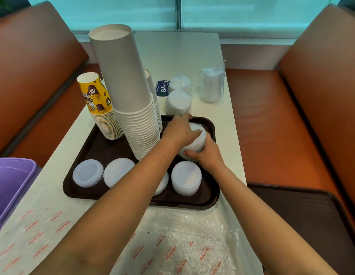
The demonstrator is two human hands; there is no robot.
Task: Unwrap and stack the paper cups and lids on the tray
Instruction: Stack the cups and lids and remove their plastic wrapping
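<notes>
Lying nearest is crinkly plastic wrap (pixel 194 243). Past it, on the brown tray (pixel 213 197), both hands hold one stack of white lids (pixel 195 140): right hand (pixel 207 153) curls underneath, left hand (pixel 179 132) grips its top. Tall white cups (pixel 133 108) stand behind.

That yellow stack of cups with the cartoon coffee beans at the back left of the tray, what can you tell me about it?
The yellow printed paper cup stack is a short column of nested cups standing upside down, bases up, so the top cup's white bottom shows. Brown coffee-bean cartoons and part of some lettering decorate the top cup; below it only tightly packed rims show. It rests on the far left corner of the dark brown plastic tray, leaning slightly left, right beside the much taller plain white paper cup stack. Neither hand touches it.
</notes>
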